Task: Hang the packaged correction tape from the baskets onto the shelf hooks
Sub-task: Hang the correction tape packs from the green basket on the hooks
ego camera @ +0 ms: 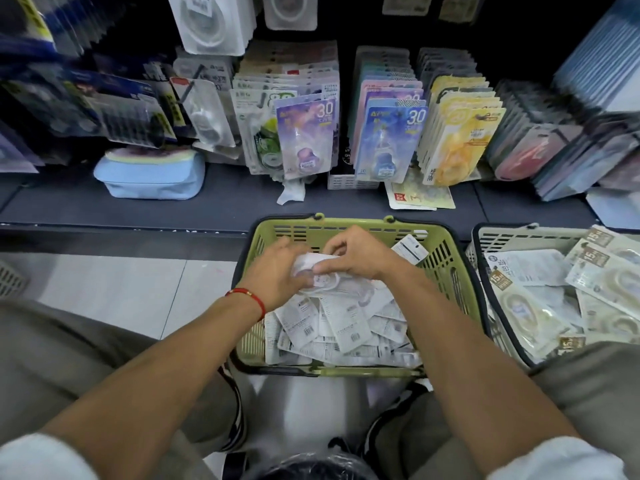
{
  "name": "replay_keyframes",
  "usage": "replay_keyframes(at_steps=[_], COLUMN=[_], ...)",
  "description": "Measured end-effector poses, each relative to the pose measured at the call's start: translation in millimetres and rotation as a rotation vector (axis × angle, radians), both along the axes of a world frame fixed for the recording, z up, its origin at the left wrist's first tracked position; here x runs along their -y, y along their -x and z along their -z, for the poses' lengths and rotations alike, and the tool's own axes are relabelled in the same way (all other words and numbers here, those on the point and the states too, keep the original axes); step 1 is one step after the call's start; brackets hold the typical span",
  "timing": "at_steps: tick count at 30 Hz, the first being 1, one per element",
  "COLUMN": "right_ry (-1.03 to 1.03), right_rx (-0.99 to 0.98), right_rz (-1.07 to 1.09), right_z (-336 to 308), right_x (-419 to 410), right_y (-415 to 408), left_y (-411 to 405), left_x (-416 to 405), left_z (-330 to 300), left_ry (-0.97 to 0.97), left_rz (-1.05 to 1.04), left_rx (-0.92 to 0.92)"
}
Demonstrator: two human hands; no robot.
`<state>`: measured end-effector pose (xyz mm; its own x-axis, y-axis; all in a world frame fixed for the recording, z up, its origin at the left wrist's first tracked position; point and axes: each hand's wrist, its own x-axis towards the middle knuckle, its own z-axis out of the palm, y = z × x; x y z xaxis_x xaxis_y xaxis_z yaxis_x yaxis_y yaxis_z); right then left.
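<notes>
Correction tape packs [318, 275] gripped by both hands [322, 261], above green basket [446, 258] rim

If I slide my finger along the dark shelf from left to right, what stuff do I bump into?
Light blue pouch → crumpled white paper → purple "30" packet → blue "30" packet → yellow packet → pinkish-red packet.

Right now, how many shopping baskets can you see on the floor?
2: a green basket directly under both hands, and a white basket to its right, cut off by the frame edge. A grid-like thing at the far left edge may be another.
</notes>
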<state>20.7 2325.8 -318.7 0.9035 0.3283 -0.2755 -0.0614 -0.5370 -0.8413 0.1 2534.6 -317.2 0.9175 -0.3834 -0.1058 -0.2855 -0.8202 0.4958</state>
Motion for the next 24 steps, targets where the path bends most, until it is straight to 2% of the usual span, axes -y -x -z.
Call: replay_keyframes(at_steps=[3, 4, 5, 7, 9, 11, 13, 16, 18, 20, 22, 24], right_ry=[0.121, 0.210, 0.327, 0.564, 0.684, 0.823, 0.832, 0.549, 0.332, 0.021, -0.358, -0.562], right_rx=[0.239, 0.240, 0.156, -0.159, -0.422, -0.401, -0.285, -0.352, -0.320, -0.297, -0.345, -0.388], right_rz=[0.416, 0.516, 0.526, 0.321, 0.081, -0.094, -0.066, 0.142, 0.360, 0.583, 0.607, 0.505], right_z=[31.0, 42.2, 55.1, 83.3, 107.0, 125.6, 137.5, 128.6, 113.3, 90.2, 68.6, 52.3], right_x=[-3.0, 0.3, 4.7, 7.6, -3.9, -20.1, -25.5, -6.0, 13.8, 24.2, 22.8, 7.5], right_y=[-0.5, 1.8, 4.5, 16.7, 36.0, 55.3, 61.2, 51.1, 41.6, 35.9, 31.7, 28.3], left_y=[2.3, 2.4, 2.5, 2.2, 2.9, 4.3, 5.1, 4.8, 5.5, 5.6, 5.9, 7.7], left_x=[-18.6, -25.2, -31.2, -38.5, -40.5, -39.8, -37.7, -32.8, -29.6, -25.3, -17.8, -8.5], left_z=[7.6, 9.3, 10.3, 12.1, 12.9, 15.9, 21.5, 27.8, 30.6, 32.2, 33.0, 30.7], left_ry=[-0.031, 0.004, 0.072, 0.276, 0.481, 0.593, 0.648, 0.672, 0.669, 0.664, 0.707, 0.831], left_rz=[-0.209, -0.293, -0.381, -0.536, -0.620, -0.633, -0.621, -0.594, -0.593, -0.618, -0.677, -0.745], left_rx=[-0.057, -0.107, -0.166, -0.289, -0.408, -0.490, -0.537, -0.552, -0.570, -0.599, -0.632, -0.703])
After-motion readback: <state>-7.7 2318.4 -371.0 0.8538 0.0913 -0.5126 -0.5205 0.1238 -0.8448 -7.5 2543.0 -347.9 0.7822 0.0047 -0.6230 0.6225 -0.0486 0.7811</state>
